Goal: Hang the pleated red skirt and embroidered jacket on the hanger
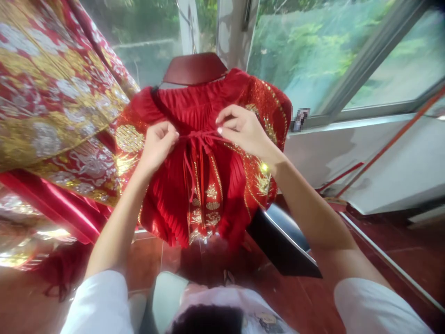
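A red pleated garment (174, 185) with gold embroidery hangs on a dark red hanger (194, 68) in front of a window. A thin red tie string (200, 136) runs across its middle, with loose ends dangling below. My left hand (158, 144) is closed, pinching the string's left part. My right hand (243, 127) is closed too, pinching the string's right part between thumb and fingers. Both hands pull the string taut between them.
A large red and gold brocade garment (52, 106) hangs at the left, close to my left arm. Behind is a window (313, 51) with a grey sill. A dark flat object (281, 241) leans below the pleated garment. Reddish floor tiles (399, 250) lie at the right.
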A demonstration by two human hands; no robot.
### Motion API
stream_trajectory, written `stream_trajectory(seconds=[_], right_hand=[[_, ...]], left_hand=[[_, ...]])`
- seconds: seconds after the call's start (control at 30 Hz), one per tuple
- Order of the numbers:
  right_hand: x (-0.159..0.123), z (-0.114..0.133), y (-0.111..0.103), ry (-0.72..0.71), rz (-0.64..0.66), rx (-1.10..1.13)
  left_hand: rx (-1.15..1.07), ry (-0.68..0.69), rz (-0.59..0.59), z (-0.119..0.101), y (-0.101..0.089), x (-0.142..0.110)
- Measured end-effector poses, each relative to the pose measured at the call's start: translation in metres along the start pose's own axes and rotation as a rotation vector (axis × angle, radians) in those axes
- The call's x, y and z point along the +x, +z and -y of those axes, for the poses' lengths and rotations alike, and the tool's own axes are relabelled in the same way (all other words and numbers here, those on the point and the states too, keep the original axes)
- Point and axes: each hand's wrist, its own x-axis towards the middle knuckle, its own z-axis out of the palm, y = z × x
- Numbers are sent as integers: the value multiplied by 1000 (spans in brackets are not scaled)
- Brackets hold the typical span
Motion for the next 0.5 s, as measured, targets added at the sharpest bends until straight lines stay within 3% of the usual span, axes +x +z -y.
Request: stream_trajectory(seconds=[0.17,0.33,0.43,0.5], right_hand=[[0,-4,-13,30,28,68],[7,-13,-22,39,54,20],[-14,-14,-25,25,31,-7],[-47,-18,-26,28,-34,-27]], left_hand=[[117,186,-91,17,-3,0],[260,216,-178,24,-5,1],[562,334,-334,22,18,-23],[753,523,-445,29,53,-52]])
